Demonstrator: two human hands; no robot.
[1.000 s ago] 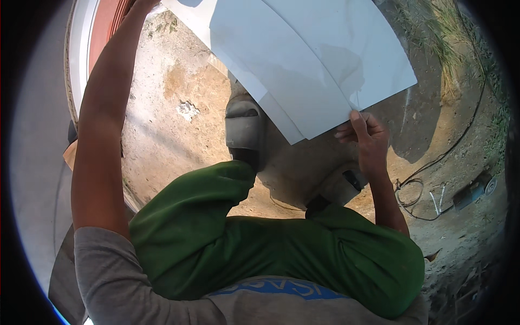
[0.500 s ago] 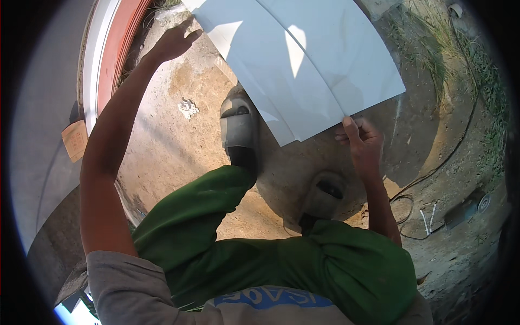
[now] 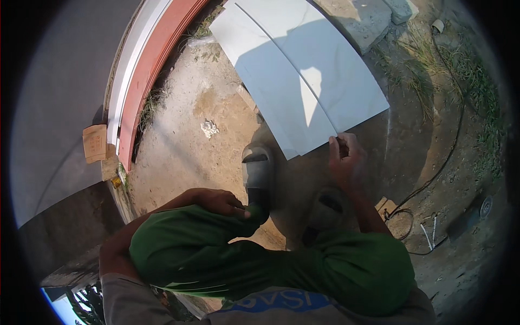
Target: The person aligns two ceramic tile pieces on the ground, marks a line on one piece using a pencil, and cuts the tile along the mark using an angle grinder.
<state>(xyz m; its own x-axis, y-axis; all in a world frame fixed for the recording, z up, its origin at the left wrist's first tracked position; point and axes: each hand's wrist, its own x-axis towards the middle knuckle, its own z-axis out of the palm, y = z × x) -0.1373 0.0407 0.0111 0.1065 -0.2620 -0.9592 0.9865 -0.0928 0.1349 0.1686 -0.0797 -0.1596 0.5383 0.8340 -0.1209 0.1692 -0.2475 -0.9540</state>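
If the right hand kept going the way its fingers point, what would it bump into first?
The right hand points up and away from the body, fingertips already at the near edge of the big white tile. So it would probably meet that tile first, though depth is hard to judge here.

My left arm was bent across my body, and the left hand (image 3: 216,201) lay on my left knee, fingers loosely curled. My right arm reached forward, almost straight, between my knees. The right hand (image 3: 345,157) was pinched shut at its fingertips, knuckles up, well ahead of the left.
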